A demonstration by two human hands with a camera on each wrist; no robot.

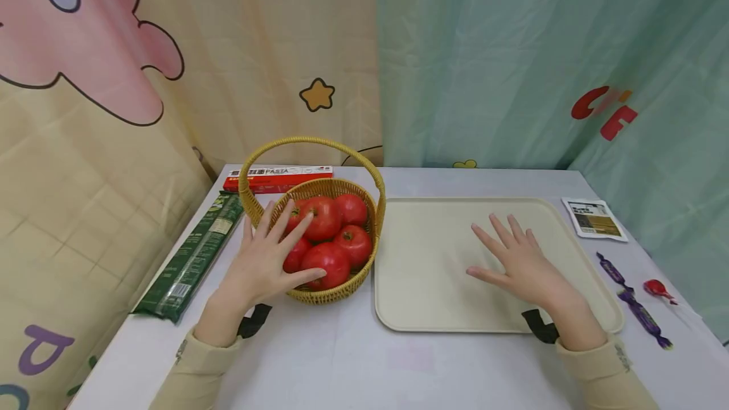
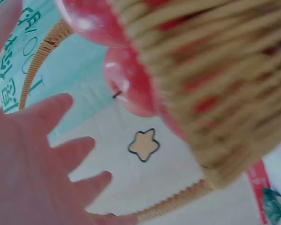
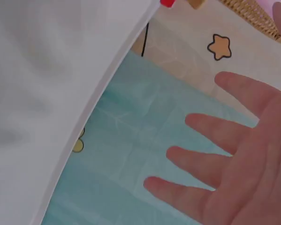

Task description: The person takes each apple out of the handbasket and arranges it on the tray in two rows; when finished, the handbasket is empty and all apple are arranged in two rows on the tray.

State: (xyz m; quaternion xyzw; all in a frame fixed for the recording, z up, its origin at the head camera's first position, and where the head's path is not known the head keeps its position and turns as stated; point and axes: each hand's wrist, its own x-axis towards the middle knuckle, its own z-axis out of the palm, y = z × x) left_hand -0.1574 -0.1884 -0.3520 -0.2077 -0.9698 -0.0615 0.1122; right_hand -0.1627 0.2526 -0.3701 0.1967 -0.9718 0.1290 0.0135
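A wicker basket (image 1: 327, 296) with a tall hoop handle stands left of centre, filled with several red tomatoes (image 1: 354, 247). My left hand (image 1: 267, 264) is spread wide at the basket's near left side, overlapping it and some tomatoes in the head view. In the left wrist view its fingers (image 2: 84, 150) are apart with nothing between them, beside the woven wall. Over the right part of a cream tray (image 1: 421, 271), my right hand (image 1: 521, 267) is spread too. The right wrist view shows its fingers (image 3: 210, 126) straight and holding nothing.
Behind the basket lies a red and white pasta box (image 1: 279, 179). A long green packet (image 1: 193, 258) lies along the left edge. To the tray's right are a white and brown sachet (image 1: 595, 219), two purple-wrapped candies (image 1: 643, 315) and a red-wrapped candy (image 1: 657, 288). Curtains (image 1: 473, 68) hang behind.
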